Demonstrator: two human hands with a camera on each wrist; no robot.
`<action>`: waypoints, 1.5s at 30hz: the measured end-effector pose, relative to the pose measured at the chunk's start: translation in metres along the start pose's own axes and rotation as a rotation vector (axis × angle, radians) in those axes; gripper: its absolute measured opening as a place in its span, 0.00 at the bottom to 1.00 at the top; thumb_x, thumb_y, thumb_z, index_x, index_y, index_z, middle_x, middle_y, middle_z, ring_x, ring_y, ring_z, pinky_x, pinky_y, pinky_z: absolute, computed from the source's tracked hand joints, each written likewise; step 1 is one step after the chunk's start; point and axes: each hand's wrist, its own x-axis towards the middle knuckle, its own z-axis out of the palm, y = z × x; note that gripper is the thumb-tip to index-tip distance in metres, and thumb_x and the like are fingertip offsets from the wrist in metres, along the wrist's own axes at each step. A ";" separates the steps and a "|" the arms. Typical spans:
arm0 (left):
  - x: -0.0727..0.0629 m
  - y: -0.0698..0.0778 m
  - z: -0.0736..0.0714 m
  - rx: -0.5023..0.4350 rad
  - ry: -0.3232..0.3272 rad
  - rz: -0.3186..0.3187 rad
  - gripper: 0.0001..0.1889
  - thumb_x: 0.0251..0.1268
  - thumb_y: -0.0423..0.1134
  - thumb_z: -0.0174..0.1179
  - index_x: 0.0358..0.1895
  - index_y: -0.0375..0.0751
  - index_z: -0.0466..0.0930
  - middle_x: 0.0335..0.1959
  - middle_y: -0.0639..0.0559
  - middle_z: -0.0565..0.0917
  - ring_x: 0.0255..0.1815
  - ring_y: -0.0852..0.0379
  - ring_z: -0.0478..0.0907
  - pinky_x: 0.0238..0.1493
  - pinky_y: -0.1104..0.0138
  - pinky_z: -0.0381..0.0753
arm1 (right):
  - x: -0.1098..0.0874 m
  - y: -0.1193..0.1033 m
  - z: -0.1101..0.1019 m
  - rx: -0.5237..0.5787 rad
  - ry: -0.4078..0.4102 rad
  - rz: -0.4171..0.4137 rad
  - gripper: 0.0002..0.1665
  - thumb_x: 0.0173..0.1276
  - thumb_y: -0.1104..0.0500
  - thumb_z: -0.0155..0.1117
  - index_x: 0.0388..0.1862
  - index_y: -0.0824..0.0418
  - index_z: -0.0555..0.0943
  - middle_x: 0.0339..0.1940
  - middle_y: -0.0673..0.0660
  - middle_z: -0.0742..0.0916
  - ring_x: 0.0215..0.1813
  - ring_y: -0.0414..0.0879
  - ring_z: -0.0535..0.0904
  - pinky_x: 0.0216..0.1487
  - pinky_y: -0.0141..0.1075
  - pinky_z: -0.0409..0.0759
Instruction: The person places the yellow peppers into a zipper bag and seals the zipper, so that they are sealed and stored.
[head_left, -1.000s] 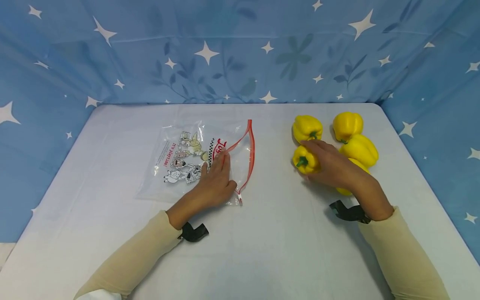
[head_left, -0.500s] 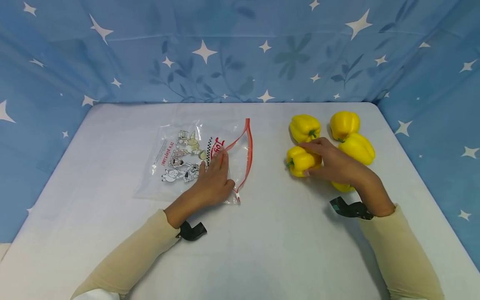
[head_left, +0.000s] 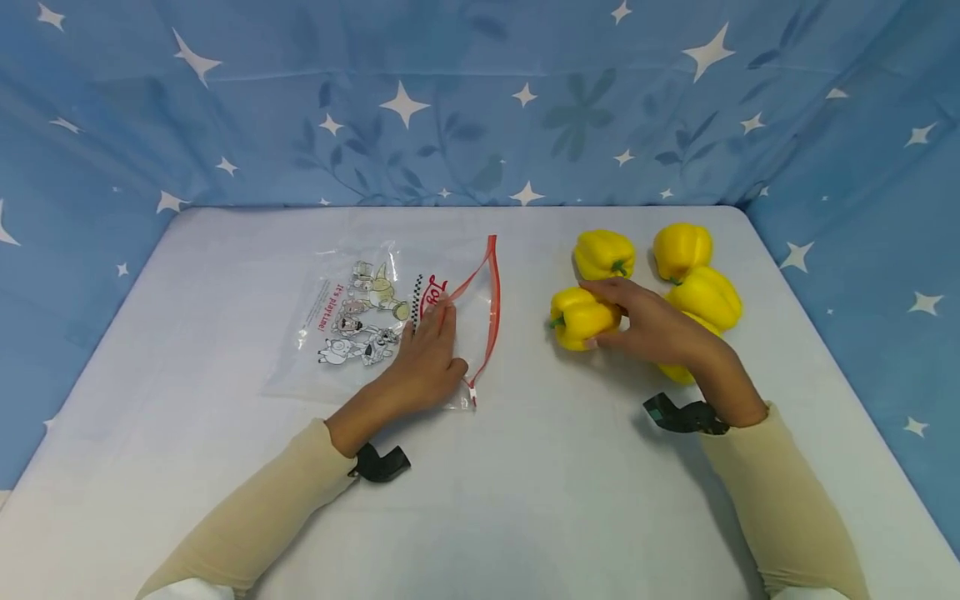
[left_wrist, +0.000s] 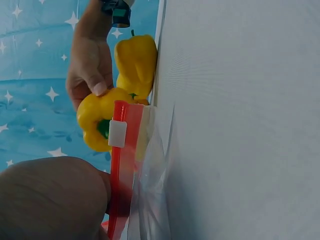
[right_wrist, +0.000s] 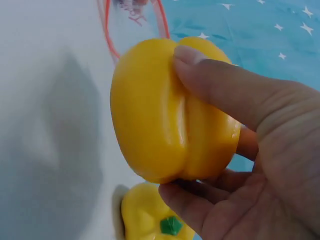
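A clear zip bag (head_left: 307, 371) with red zip edges and printed cartoon figures lies on the table, its mouth spread apart towards the right. My left hand (head_left: 423, 358) rests on the bag with fingers stretched out, fingertips at the upper red edge. In the left wrist view, that edge with its white slider (left_wrist: 117, 133) stands up beside the hand. My right hand (head_left: 648, 325) grips a yellow bell pepper (head_left: 581, 319), thumb on one side and fingers on the other. The right wrist view shows the pepper (right_wrist: 147, 110) raised, its green stem turned away.
Several more yellow bell peppers stand at the right: one at the back (head_left: 604, 254), one farther right (head_left: 682, 250), another below that (head_left: 707, 298), and one partly hidden under the right hand (head_left: 678, 372). A blue star-patterned curtain (head_left: 480, 100) surrounds the white table (head_left: 510, 517).
My right hand has lifted the front bell pepper away from the others and carried it left towards the bag, its stem turning left. My left hand stays on the bag.
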 end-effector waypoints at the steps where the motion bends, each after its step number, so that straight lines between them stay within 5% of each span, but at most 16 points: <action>1: 0.000 0.000 0.000 -0.006 0.003 0.003 0.41 0.66 0.40 0.46 0.76 0.29 0.37 0.79 0.39 0.37 0.78 0.45 0.33 0.71 0.43 0.32 | 0.002 -0.001 0.000 0.017 0.024 -0.010 0.48 0.60 0.49 0.73 0.75 0.58 0.63 0.68 0.60 0.70 0.56 0.53 0.69 0.58 0.52 0.70; 15: -0.002 0.002 -0.003 -0.040 0.005 0.007 0.42 0.64 0.40 0.46 0.76 0.30 0.36 0.79 0.41 0.36 0.78 0.47 0.33 0.71 0.42 0.34 | 0.031 -0.010 0.026 0.280 0.134 -0.116 0.47 0.60 0.59 0.74 0.75 0.62 0.62 0.67 0.61 0.69 0.61 0.53 0.70 0.64 0.52 0.70; 29: 0.001 0.004 -0.003 -0.045 -0.002 -0.002 0.44 0.60 0.38 0.51 0.77 0.31 0.38 0.79 0.42 0.37 0.78 0.50 0.34 0.70 0.40 0.31 | 0.065 -0.042 0.056 0.393 0.046 -0.211 0.47 0.60 0.58 0.74 0.75 0.59 0.63 0.65 0.59 0.71 0.61 0.51 0.69 0.65 0.48 0.69; 45: 0.001 0.006 -0.001 -0.077 0.031 -0.011 0.46 0.61 0.38 0.52 0.76 0.29 0.34 0.79 0.41 0.34 0.78 0.49 0.36 0.69 0.38 0.32 | 0.081 -0.031 0.075 0.484 -0.077 -0.245 0.44 0.68 0.66 0.63 0.77 0.65 0.54 0.77 0.58 0.61 0.75 0.48 0.59 0.70 0.43 0.61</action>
